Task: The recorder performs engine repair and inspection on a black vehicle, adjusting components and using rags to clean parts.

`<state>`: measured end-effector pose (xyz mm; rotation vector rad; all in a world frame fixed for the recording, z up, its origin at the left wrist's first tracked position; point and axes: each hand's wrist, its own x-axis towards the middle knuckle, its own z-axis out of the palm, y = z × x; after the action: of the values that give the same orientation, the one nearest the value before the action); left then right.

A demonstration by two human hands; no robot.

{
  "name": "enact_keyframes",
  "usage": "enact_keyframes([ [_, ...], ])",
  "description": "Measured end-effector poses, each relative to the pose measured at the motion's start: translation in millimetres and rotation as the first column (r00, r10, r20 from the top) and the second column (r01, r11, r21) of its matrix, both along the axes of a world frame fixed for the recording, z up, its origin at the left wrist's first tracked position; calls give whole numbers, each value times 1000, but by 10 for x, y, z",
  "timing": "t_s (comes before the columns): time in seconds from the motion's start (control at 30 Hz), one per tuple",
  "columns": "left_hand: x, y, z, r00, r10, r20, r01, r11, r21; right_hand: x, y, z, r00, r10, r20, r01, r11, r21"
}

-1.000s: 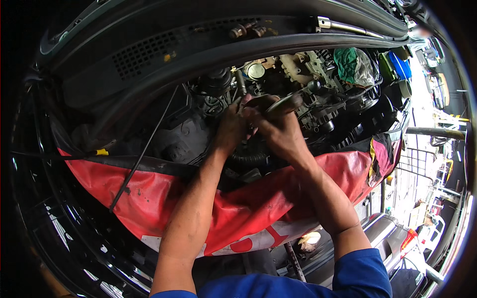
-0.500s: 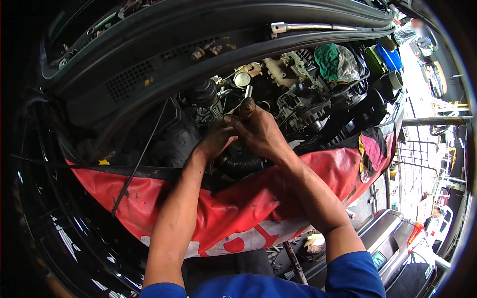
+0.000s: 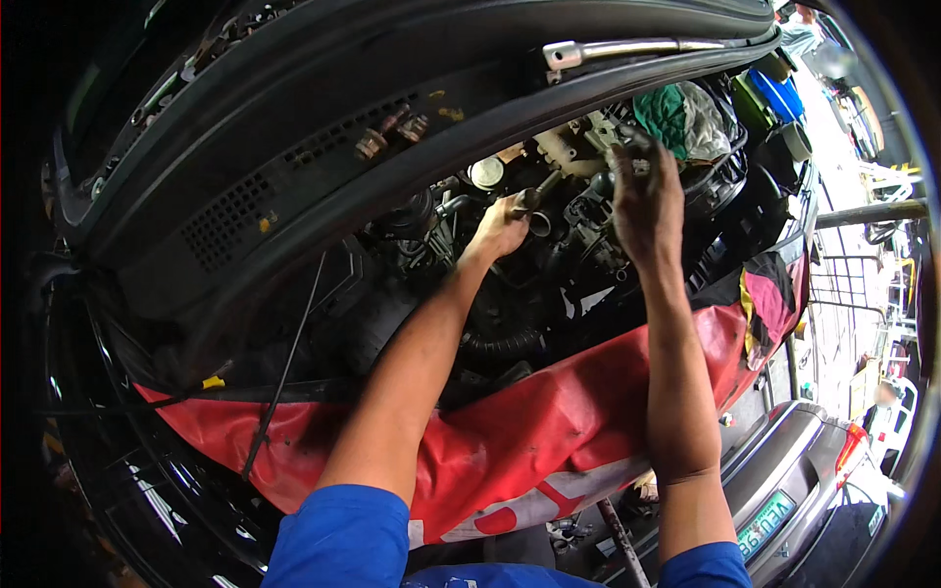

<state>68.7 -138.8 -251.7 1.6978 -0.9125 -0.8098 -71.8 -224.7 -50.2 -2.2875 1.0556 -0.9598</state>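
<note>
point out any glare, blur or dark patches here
Head view: the workshop background at right is partly blown out to white, glare streaks the glossy black bodywork at lower left, and much of the engine bay is deep in shadow; same head view: the right hand looks blurred and darker than the left hand.

Worn on the person's head, the left of two side-by-side cameras looks down and forward over the forearms (image 3: 678, 392), with the engine bay (image 3: 593, 220) near ahead. Its wide fisheye view bends edges toward a dark rim, taking in a grey car (image 3: 774, 456) at lower right.
</note>
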Motion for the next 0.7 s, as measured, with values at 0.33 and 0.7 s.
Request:
enact_keyframes([
  [0.33,-99,-395,-359,977,-190,96,190,982,8,-58,-173,-80,989,-148,6,148,989,-29],
  [0.7,144,-752,-385,925,-339,-175,323,940,-112,-19,-126,-198,984,-120,-131,111,991,-74],
])
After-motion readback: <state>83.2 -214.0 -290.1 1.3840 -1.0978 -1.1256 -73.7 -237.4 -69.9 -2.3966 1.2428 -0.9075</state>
